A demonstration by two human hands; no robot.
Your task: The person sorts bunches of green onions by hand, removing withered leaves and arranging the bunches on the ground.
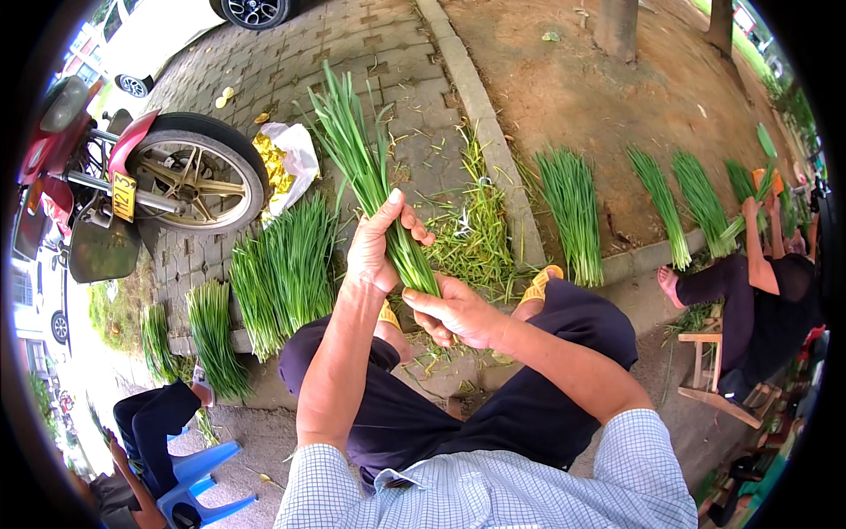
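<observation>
A bunch of long green garlic chives [360, 149] slants up and to the left in front of me, with its pale stem ends low. My left hand [383, 244] is wrapped round the lower middle of the bunch, thumb on top. My right hand [456, 311] grips the stem ends between thumb and fingers. Beyond the hands, loose trimmed leaves [479, 231] lie heaped on the paving beside the kerb. Larger chive bundles [297, 264] lie left of my knee, and another bundle [572, 215] lies on the soil to the right.
At upper left stands a motorcycle's front wheel [198, 175], beside a white plastic bag [297, 155] with yellow wrapping. A concrete kerb [486, 125] runs away from me. One person sits on a blue plastic stool [198, 473] at lower left, another on a wooden stool [700, 337] at right.
</observation>
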